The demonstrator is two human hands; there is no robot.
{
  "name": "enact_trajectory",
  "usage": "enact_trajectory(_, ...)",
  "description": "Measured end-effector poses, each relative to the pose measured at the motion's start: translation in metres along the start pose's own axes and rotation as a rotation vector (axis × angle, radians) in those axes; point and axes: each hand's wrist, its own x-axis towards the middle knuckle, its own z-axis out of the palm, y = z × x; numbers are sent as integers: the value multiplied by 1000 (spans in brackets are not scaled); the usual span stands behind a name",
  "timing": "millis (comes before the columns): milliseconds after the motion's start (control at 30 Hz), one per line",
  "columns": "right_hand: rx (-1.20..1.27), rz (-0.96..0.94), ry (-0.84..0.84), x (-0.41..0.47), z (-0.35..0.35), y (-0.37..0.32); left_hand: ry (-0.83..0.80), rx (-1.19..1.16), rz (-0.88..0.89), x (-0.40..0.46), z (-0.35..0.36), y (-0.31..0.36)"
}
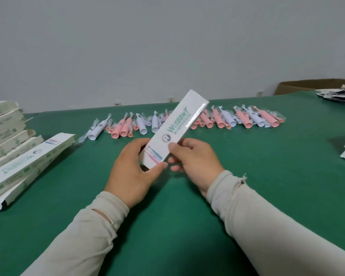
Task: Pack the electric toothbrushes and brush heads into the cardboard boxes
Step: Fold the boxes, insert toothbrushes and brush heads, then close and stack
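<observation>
Clearly both hands were busy with one box: the left hand (130,172) had its thumb and fingers curled round the near end of a white printed carton (173,130), and the right hand (193,162) pinched the same end from the other side, thumb on the printed face. The carton was held off the green table (187,226), tilted up and away toward the far edge; whether anything was already inside it could not be told, nor whether its near flap was shut.

Beyond it, along the far edge, lay a long row of pink and white electric toothbrushes (187,120) with bagged brush heads among them, all still loose on the cloth. At the left edge sat a pile of cartons (14,148), some with open end flaps; filled or empty could not be made out. At the right edge lay paper packets (343,94) and a brown cardboard box (307,86) behind the far right corner.

Judging by that row, most of the packing remained to be done
</observation>
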Motion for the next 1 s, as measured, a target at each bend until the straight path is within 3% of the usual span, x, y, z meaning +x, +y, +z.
enact_trajectory(100, -69, -13, -41, -5, 14, 6, 26, -79, 34, -1, 4, 6)
enact_trajectory(233, 1, 30, 24, -12, 3, 0, -127, -232, 62, -6, 9, 10)
enact_trajectory(367, -33, -7, 188, -23, -30, -23, -146, -212, 80, -12, 12, 12)
enact_trajectory(600, -176, 23, 727, -67, -182, -96, -183, -182, 21, -14, 18, 12)
enact_trajectory(733, -99, 59, 965, -86, -268, -130, -220, -271, -27, -7, 28, 31)
enact_trajectory(1000, -292, 256, 981, -102, -368, -151, -248, -319, -52, -16, 61, 54)
